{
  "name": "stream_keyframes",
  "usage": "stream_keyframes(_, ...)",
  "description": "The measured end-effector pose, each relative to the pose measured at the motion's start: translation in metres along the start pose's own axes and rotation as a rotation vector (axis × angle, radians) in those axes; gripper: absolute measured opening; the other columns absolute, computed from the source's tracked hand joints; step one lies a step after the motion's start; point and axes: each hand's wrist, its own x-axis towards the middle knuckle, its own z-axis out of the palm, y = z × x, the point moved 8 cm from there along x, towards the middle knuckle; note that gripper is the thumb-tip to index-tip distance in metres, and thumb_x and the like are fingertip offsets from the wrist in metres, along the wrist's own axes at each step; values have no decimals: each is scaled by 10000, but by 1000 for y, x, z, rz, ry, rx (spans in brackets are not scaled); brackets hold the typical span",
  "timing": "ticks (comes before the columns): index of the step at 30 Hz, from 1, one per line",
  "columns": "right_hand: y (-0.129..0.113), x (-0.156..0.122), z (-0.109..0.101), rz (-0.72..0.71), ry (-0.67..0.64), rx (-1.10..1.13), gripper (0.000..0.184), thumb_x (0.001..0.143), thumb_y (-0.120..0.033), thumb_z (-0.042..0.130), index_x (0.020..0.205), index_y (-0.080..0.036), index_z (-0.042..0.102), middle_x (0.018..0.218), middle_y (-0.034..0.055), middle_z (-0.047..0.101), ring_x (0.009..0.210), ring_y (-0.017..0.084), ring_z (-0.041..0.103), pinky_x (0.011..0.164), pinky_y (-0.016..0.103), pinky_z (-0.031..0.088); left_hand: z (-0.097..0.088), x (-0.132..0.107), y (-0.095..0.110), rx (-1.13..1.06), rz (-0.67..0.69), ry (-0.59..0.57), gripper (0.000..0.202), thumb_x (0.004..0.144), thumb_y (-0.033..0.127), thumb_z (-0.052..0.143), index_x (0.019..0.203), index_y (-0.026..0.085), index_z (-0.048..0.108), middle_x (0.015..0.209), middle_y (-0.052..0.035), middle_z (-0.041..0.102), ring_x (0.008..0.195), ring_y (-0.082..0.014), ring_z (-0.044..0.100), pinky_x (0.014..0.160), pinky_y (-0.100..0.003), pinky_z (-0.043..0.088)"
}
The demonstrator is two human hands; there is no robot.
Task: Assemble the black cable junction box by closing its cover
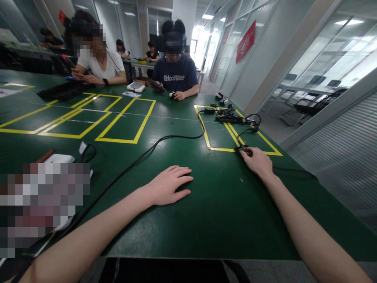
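My left hand lies flat on the green table, fingers stretched out and together, holding nothing. My right hand reaches forward to the right, its fingers closed on a small black device at the end of a thin black cable. That device rests on a yellow tape line. A long black cable runs across the table from the left front toward a black adapter.
A cluster of black cables and tools lies beyond my right hand. Yellow tape rectangles mark the tabletop. Two people sit at the far side handling small items. A white object lies at left. The table edge is close at right.
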Motion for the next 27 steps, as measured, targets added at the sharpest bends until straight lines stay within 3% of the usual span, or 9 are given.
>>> stream_keyframes(2,-38,-17,5,-80,-61,-48,389,928,-496,582,1115,-201,751,1149,144,747,972,339,721,740,387,539,0,0,0,13,-1,-6,400,1015,396,605,1358,196,645,1518,-133,582,1423,-287,534,1217,-481,401)
stream_keyframes(5,-101,-53,6,-345,-125,58,354,949,-444,576,1143,-199,741,1161,120,741,921,307,728,751,389,555,-3,1,1,12,2,24,372,1010,380,610,1330,197,659,1484,-125,613,1380,-283,571,1195,-469,424)
stream_keyframes(8,-158,-103,1,-708,-250,292,303,957,-402,593,1150,-210,727,1065,84,732,900,258,718,778,356,558,-15,0,3,-39,6,147,316,1017,349,580,1281,199,671,1344,-103,704,1239,-251,658,1088,-419,506)
stream_keyframes(11,-191,-147,-7,-968,-363,454,274,966,-346,603,1178,-201,699,1034,74,707,886,210,699,762,305,547,-32,-2,7,-83,39,299,295,982,397,614,1184,194,685,1140,-89,754,1052,-230,704,947,-378,551)
stream_keyframes(13,-202,-165,-11,-1070,-401,482,251,953,-302,616,1164,-186,689,996,71,690,850,194,679,715,284,531,-34,-2,10,-94,70,317,293,943,437,660,1104,194,684,1052,-78,749,968,-225,704,878,-360,552)
stream_keyframes(16,-205,-173,-13,-1105,-423,539,257,947,-275,630,1183,-183,673,1007,76,685,855,189,671,716,280,529,-27,0,8,-105,35,247,263,926,438,682,1030,199,649,1022,-62,734,944,-220,694,840,-340,536)
stream_keyframes(21,-200,-165,-17,-1076,-442,647,326,934,-262,655,1250,-184,641,1076,105,683,928,215,683,792,317,566,-20,3,1,-142,-18,184,278,908,415,718,1063,209,615,1038,-47,732,995,-228,682,1052,-421,478)
stream_keyframes(24,-195,-155,-23,-1054,-413,722,333,897,-271,713,1216,-200,643,1143,116,674,999,226,683,843,333,576,-17,4,-1,-155,-29,146,241,929,363,687,1099,203,628,1093,-65,736,1026,-235,677,969,-389,518)
stream_keyframes(27,-189,-146,-24,-1049,-416,766,250,883,-310,767,1094,-207,682,1073,95,692,963,216,693,823,322,575,-16,4,-2,-154,-25,127,186,957,353,656,1069,204,654,1156,-75,735,1086,-239,667,947,-371,527)
